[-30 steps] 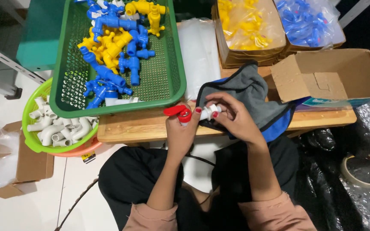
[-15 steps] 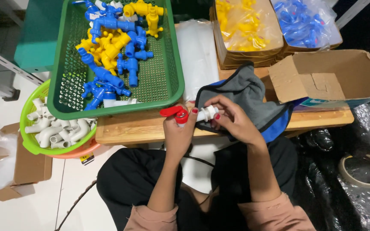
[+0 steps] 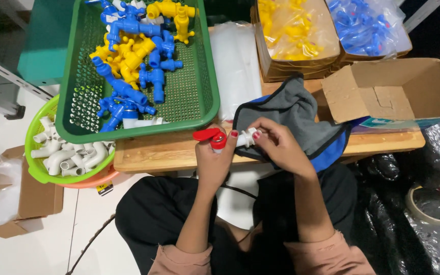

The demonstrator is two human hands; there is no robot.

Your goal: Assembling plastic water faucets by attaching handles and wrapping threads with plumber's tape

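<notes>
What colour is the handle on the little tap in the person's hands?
Red. The handle tops a white tap, seen best in the head view.

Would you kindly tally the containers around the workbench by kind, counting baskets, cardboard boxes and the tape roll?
Plastic baskets: 2, the dark green basket of blue and yellow taps and the lime green basket of white elbows.
Open cardboard boxes: 4, the empty box, the yellow-tap box, the blue-tap box and the floor box.
Tape rolls: 1.
Total: 7.

The person wears pink sleeves pushed up, black trousers and red-painted nails.
</notes>
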